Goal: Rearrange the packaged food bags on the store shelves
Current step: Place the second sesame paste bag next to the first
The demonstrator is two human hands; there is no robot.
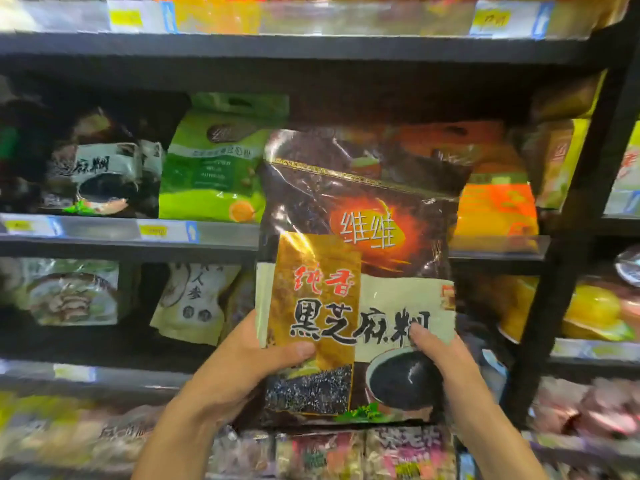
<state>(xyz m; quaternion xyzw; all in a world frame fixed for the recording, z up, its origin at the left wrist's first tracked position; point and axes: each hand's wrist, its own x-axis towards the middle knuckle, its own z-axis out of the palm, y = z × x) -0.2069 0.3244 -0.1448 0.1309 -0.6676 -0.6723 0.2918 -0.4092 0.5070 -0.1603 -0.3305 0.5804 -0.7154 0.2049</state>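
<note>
A large dark brown bag of black sesame paste (356, 244), with a gold panel and black lettering, is held upright in front of the shelves. My left hand (249, 362) grips its lower left edge, thumb across the front. My right hand (440, 362) holds its lower right side, fingers on the front. The bag's top reaches up over the middle shelf and hides what stands behind it. On that shelf, a green bag (214, 164) stands to the left and an orange bag (491, 188) to the right. A similar dark sesame bag (100, 174) sits further left.
Black metal shelves with clear price-label strips (138, 230) run across the view. A black upright post (568, 237) stands at the right. A pale ginseng bag (194, 299) and a soup-picture bag (72, 292) sit on the lower shelf. More packets fill the bottom row.
</note>
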